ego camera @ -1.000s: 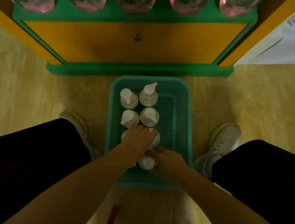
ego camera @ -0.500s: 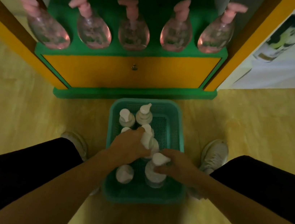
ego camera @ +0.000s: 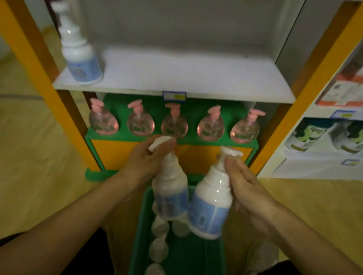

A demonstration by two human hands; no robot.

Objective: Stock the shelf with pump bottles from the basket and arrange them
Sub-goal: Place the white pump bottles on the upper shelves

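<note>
Two white bottles lifted above the basket

The green basket (ego camera: pixel 192 267) holds more bottles; above it the left hand (ego camera: pixel 147 160) grips one bottle (ego camera: pixel 171 194), the right hand (ego camera: pixel 245 188) another (ego camera: pixel 211 209). Beyond, one bottle (ego camera: pixel 78 53) stands on the white shelf (ego camera: pixel 185 72).

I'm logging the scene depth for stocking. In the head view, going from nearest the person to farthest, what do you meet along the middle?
Green basket with white bottles inside → the two white pump bottles held by the left hand and right hand → row of pink pump bottles → white shelf.
</note>
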